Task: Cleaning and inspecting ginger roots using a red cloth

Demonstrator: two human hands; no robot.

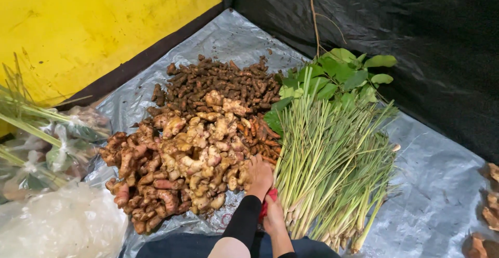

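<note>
Near edge of the plastic sheet (442, 185): the right hand (274, 215) is closed around something red (271, 195), too hidden to name. The left hand (259, 176) lies knuckles-up, fingers curled, on the ginger pile (182, 169) beside the lemongrass bundle (332, 164). Both heaps already look laid out, only the gap between them is in hand. Farther back, turmeric roots (218, 84) and leafy greens (343, 73) fill the far corner

Single head view, steeply downward and near, over a plastic sheet (436, 185) of roots and stalks
</note>
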